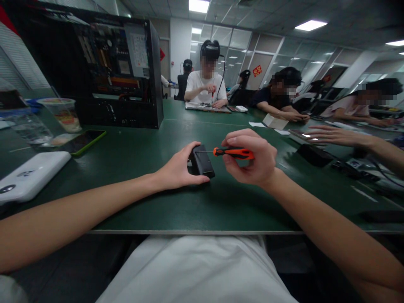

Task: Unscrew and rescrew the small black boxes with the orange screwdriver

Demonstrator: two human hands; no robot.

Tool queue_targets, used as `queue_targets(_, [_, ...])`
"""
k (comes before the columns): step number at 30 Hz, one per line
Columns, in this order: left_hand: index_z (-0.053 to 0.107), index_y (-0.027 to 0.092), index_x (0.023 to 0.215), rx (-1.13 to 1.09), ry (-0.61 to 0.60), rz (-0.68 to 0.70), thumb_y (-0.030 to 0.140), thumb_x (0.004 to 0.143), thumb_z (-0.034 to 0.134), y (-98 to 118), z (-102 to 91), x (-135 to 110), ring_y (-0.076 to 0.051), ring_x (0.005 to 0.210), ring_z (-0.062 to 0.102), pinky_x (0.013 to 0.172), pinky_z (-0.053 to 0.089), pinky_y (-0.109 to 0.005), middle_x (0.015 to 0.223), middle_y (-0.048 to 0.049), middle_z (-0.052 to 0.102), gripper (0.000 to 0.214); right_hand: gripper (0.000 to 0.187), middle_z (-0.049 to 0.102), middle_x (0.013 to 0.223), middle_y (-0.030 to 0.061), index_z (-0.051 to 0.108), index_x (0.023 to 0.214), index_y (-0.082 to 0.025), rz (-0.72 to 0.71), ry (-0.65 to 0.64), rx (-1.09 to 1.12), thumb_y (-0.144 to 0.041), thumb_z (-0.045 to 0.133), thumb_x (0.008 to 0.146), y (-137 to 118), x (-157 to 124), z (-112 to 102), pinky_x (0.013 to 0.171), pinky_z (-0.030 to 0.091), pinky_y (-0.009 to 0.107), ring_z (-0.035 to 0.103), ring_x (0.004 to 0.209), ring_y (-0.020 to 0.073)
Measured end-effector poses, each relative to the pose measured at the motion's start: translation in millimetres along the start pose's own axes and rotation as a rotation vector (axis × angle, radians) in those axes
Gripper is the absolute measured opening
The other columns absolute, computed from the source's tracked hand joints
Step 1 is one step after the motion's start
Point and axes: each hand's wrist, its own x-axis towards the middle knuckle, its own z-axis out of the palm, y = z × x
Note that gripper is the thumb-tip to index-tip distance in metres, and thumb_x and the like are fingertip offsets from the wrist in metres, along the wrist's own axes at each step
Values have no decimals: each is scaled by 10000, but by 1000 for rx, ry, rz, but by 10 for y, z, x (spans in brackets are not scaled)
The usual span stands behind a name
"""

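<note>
My left hand [179, 168] grips a small black box-shaped device [203, 163] on the green table, thumb at its near end and fingers at its far end. In my right hand [255, 158] is a screwdriver [235, 152] with an orange and black handle, pinched between thumb and fingers. Its thin shaft points left and lies over the upper face of the black device. Whether the tip sits in a screw is too small to make out.
An open black computer case [126, 75] stands at the back left. Near it are a plastic cup [65, 113], a green-edged phone [86, 141] and a white device [34, 172]. At right, another person's hand [341, 135] reaches over a black box [314, 154] and cables. Co-workers sit across the table [176, 210].
</note>
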Motion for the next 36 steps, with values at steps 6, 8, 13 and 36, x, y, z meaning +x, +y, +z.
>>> queue_targets(6, [377, 179, 1476, -7, 2, -36, 505, 658, 870, -24, 7, -3, -342, 1210, 634, 1061, 504, -498, 1370, -177, 597, 1009, 295, 679, 828, -5, 550, 1096, -219, 176, 24, -287, -240, 714, 852, 51, -11, -45, 594, 534, 225, 659, 640, 122])
queue_targets(8, [386, 187, 1473, -25, 3, -53, 506, 657, 872, -35, 8, -5, -341, 1187, 650, 1045, 515, -500, 1333, -167, 622, 1002, 284, 672, 791, -15, 548, 1093, -220, 206, 3, -305, -256, 708, 861, 69, -7, -57, 577, 527, 224, 655, 612, 123])
queue_targets(13, [397, 181, 1449, -111, -18, -88, 496, 671, 868, -55, 9, 2, -327, 1147, 680, 1010, 544, -485, 1314, -165, 639, 963, 291, 665, 811, -17, 547, 1122, -216, 316, -39, -210, -223, 667, 857, 60, -22, -29, 621, 547, 239, 679, 662, 136])
queue_targets(36, [378, 181, 1515, 225, -108, -48, 684, 714, 756, -42, -18, 21, -409, 1298, 532, 1079, 428, -570, 1444, -211, 519, 1019, 166, 566, 579, -50, 568, 750, -206, 326, 23, -215, -244, 680, 867, 124, -28, -64, 439, 381, 222, 484, 445, 74])
